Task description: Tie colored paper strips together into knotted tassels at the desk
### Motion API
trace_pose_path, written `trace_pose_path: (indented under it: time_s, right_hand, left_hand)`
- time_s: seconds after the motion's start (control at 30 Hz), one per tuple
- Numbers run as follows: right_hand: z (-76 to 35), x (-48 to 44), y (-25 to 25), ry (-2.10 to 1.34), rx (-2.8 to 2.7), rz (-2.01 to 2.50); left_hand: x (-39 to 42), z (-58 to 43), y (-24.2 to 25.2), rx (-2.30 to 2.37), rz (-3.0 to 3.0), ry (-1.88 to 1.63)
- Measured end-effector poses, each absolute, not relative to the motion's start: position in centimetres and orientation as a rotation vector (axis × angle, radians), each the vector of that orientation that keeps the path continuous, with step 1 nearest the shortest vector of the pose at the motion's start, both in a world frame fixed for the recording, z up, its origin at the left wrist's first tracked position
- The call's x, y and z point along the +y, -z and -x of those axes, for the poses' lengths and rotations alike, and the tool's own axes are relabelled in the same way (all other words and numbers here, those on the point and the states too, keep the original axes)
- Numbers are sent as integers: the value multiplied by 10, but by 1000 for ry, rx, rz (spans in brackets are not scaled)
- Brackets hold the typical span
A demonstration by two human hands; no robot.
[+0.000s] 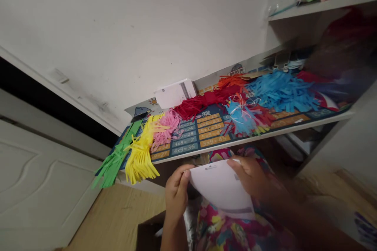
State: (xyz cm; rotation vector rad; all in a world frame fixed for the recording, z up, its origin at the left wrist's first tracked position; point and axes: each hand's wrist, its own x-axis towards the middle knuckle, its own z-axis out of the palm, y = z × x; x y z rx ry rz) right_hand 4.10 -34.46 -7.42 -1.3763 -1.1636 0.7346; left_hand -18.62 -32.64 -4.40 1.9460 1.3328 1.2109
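A white card point(219, 184) is stretched between my two hands above my lap, just in front of the desk edge. It bends slightly and has a small slot near its top edge and a grey band near the bottom. My left hand point(177, 190) pinches its upper left corner between thumb and fingers. At the upper right, my right hand point(250, 174) grips the card with the thumb on top; its other fingers are hidden behind. Fringed paper tassels in green point(114, 157), yellow point(141, 153), pink point(166, 128) and red point(203, 102) lie along the desk.
On the desk point(188, 153), printed with multiplication tables, are a blue fringe pile point(282, 90) and a mixed-colour tassel point(243, 115). A white packet point(173, 94) leans on the wall. A shelf point(324, 6) juts out at upper right. An open box point(150, 229) stands below.
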Motion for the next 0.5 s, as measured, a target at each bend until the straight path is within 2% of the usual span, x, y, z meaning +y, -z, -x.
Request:
trace_pose_path:
  time_s: [0.1,0.2,0.4,0.5]
  right_hand:
    - [-36,-349,71,-620,-1573,1229]
    - [-34,-356,67,-622,-1619,1183]
    - [-45,-366,76,-942,-1463,1049]
    - [-45,-366,82,-983,-1426,1081]
  left_hand:
    - [-329,181,19,1262,-2420,-977]
    - [-334,168,8,1161,-2826,-698]
    - [-333,168,16,1188,-2971,-860]
    - [-331,169,13,1122,-3078,-752]
